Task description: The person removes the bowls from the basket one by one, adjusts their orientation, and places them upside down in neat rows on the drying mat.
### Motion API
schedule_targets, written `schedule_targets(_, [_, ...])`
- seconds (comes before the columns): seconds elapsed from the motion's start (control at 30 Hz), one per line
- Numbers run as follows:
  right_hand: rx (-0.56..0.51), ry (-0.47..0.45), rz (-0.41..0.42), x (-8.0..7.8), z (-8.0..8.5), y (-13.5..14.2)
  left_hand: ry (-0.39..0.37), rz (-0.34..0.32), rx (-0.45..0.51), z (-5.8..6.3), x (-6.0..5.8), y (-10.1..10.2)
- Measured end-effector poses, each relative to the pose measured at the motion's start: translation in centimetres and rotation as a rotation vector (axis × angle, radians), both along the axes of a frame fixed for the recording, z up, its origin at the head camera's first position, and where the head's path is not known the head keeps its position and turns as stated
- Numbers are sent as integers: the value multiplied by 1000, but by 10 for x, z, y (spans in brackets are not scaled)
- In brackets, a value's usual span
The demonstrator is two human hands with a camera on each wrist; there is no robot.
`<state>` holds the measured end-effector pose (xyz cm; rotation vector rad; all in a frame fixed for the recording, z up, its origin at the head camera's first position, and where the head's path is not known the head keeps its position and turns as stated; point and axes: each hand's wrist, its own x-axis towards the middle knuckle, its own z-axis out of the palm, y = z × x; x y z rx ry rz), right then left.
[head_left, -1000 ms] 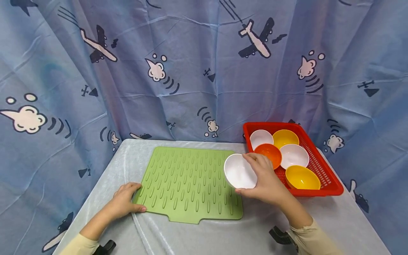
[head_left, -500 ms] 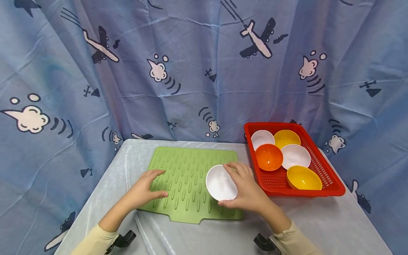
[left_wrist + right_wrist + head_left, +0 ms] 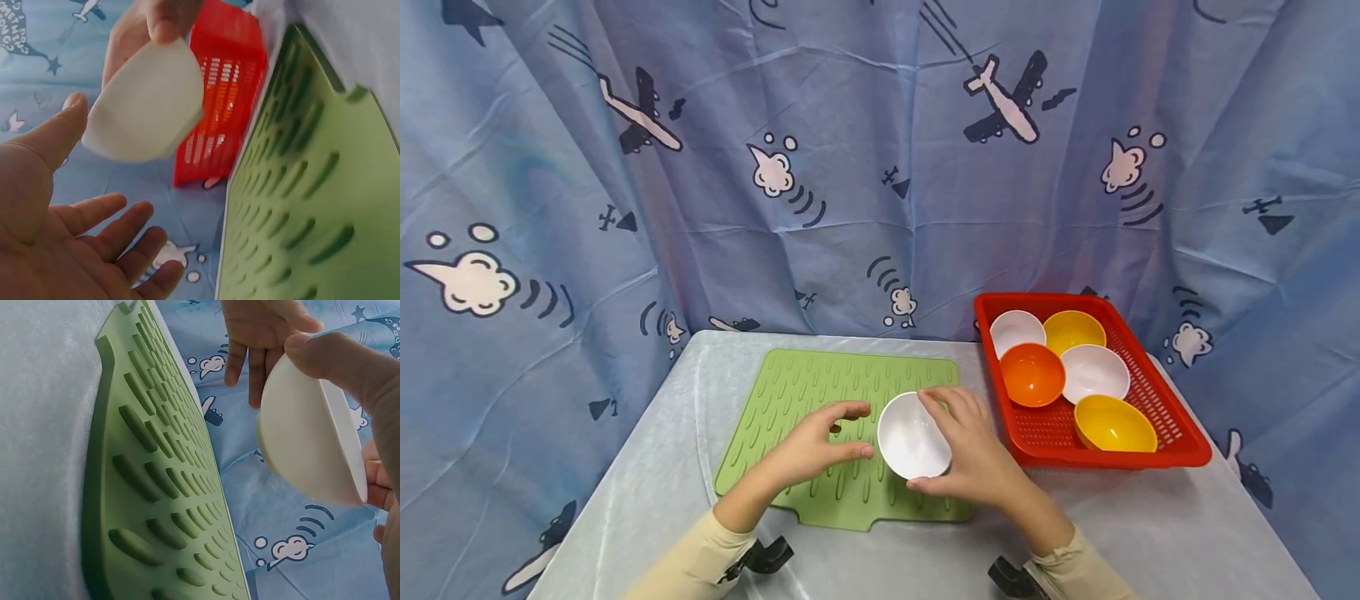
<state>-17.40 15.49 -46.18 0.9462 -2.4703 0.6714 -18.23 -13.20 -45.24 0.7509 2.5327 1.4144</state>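
Note:
A white bowl (image 3: 913,437) is held above the green ridged mat (image 3: 820,500). My right hand (image 3: 972,450) grips it by the rim on its right side, thumb toward me and fingers on the far edge. In the right wrist view the bowl (image 3: 306,434) is tilted, clear of the mat (image 3: 169,475). My left hand (image 3: 816,446) hovers over the mat just left of the bowl, fingers spread and nothing in them. The left wrist view shows a gap between the left hand (image 3: 81,219) and the bowl (image 3: 153,103).
A red basket (image 3: 1172,454) stands to the right of the mat. In it lie an orange bowl (image 3: 1032,375), white bowls (image 3: 1095,372) and yellow bowls (image 3: 1115,423). A pale cloth (image 3: 655,492) covers the table, and a blue patterned curtain (image 3: 850,167) hangs behind it.
My right hand has carried the white bowl left from beside the basket to over the mat. My left hand has left the mat's left edge and moved right, close to the bowl.

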Motion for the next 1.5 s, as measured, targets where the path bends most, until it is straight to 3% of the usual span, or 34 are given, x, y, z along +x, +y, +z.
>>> schedule_targets(0.2, [0,9,10,0,0,1,-81,-14,56,-8,0,12])
schedule_targets(0.6, [-37,68,38,-1,-2,1,-346,-83,229,-11,4,19])
schedule_targets(0.93, [-24,83,48,0,0,-1,-410,5,321,-10,9,23])
schedule_targets(1.1, [-30,36,40,2,2,-4,-365,63,333,-8,9,23])
schedule_targets(1.23, [-94,-55,-9,5,7,-4,-289,84,306,-5,9,21])
schedule_targets(1.4, [-235,-265,-89,7,11,0,-106,115,205,-2,10,19])
schedule_targets(1.5, [-338,-426,-91,8,13,3,21,122,143,0,11,19])
